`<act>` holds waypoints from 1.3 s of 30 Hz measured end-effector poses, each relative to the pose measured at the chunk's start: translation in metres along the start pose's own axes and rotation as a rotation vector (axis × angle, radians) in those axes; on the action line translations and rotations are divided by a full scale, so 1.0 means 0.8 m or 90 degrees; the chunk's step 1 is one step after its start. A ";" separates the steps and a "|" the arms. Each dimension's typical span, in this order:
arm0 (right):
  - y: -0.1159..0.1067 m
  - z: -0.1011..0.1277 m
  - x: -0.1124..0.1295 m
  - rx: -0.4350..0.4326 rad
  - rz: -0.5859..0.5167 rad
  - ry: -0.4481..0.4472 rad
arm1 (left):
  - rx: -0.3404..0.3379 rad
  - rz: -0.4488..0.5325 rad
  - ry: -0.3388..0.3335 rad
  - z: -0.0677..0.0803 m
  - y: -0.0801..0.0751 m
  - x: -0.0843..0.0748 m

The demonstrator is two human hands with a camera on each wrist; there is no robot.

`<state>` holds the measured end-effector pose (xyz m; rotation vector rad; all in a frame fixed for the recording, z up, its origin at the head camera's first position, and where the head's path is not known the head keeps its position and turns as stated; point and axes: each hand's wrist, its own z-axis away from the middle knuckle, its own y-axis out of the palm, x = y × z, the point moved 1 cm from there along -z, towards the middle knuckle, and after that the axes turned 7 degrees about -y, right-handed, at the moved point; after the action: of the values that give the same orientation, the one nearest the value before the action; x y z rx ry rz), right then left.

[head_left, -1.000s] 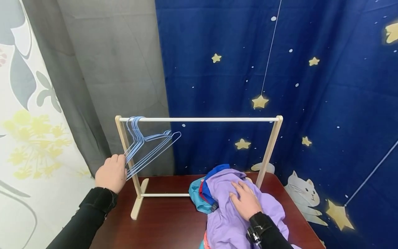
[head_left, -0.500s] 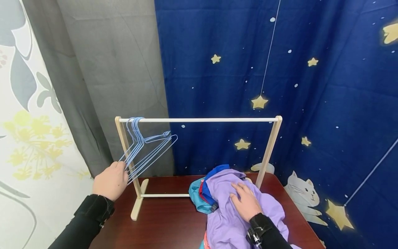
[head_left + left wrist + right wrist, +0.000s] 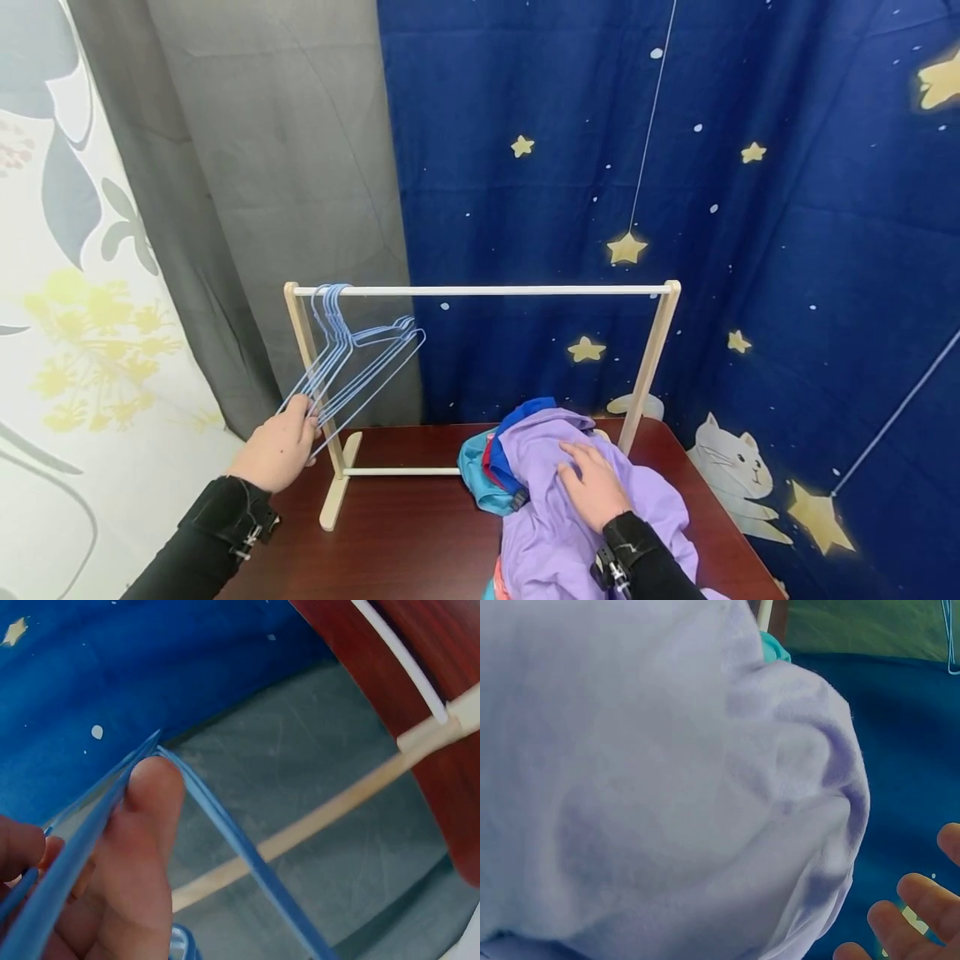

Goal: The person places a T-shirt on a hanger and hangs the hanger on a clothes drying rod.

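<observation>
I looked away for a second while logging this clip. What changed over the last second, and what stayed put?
The left hand drew slightly down and right along the blue wire hangers, its fingers working between their lower ends; the hangers' far ends swung a little left. The hooks stayed on the rack's white rail. The right hand stayed resting flat on the purple garment, and the pile did not move.

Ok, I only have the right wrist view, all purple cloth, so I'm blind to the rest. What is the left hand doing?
Observer: The left hand pinches the lower corner of the blue wire hangers.
Operator: Are the hangers off the rail?
Observer: No, their hooks sit over the white rail at its left end.
Operator: And my right hand?
Observer: The right hand rests flat on the purple garment, fingers straight.
</observation>
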<state>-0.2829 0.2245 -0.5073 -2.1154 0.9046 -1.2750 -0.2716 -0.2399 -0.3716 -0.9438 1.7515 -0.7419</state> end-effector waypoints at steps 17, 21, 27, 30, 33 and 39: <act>0.003 -0.001 0.007 -0.009 -0.035 -0.004 | -0.046 0.090 0.033 0.004 0.013 -0.020; 0.005 0.002 0.015 0.000 -0.048 0.003 | -0.043 0.114 0.022 0.009 0.020 -0.025; 0.006 0.002 0.025 -0.007 -0.067 -0.009 | -0.021 0.128 -0.003 0.014 0.023 -0.035; 0.007 0.001 0.029 -0.011 -0.075 -0.012 | -0.023 0.123 -0.002 0.017 0.023 -0.041; 0.008 0.001 0.035 -0.004 -0.090 -0.014 | -0.023 0.121 0.000 0.021 0.024 -0.046; 0.009 0.003 0.049 0.016 -0.114 -0.019 | 0.004 0.161 -0.001 0.027 0.033 -0.059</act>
<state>-0.2696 0.1900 -0.4913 -2.2306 0.6952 -1.3314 -0.2479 -0.1870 -0.3782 -0.7013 1.8241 -0.5826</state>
